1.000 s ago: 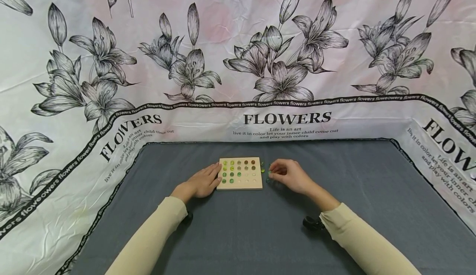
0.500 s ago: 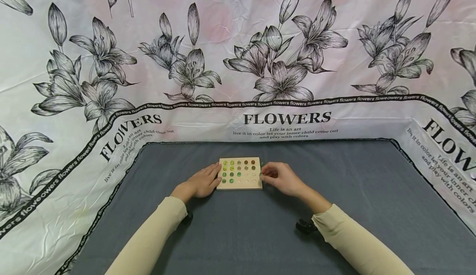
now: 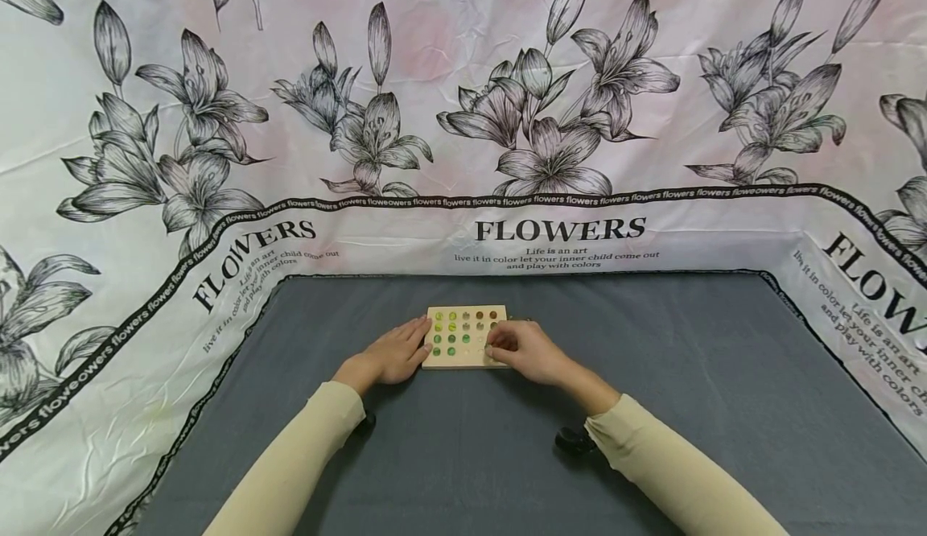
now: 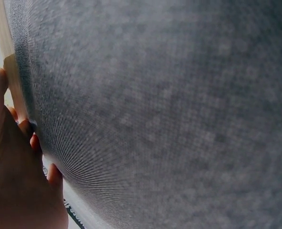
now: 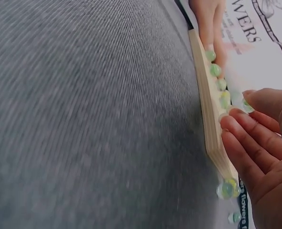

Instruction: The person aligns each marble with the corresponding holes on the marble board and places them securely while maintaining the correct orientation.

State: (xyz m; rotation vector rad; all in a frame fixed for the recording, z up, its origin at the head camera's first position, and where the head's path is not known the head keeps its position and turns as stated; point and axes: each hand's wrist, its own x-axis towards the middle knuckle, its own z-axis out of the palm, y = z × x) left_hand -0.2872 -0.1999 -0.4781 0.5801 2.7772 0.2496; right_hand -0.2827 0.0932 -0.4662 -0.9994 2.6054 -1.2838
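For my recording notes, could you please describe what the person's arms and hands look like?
Both long sleeves are plain cream, without visible markings. The left hand and right hand are ungloved. A small black device shows beside each sleeve.

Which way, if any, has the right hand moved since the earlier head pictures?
Yes: the right hand has moved left, from beside the wooden board to over its right side.

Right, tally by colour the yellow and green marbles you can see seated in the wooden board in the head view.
Yellow marbles: 4
Green marbles: 5
Total: 9
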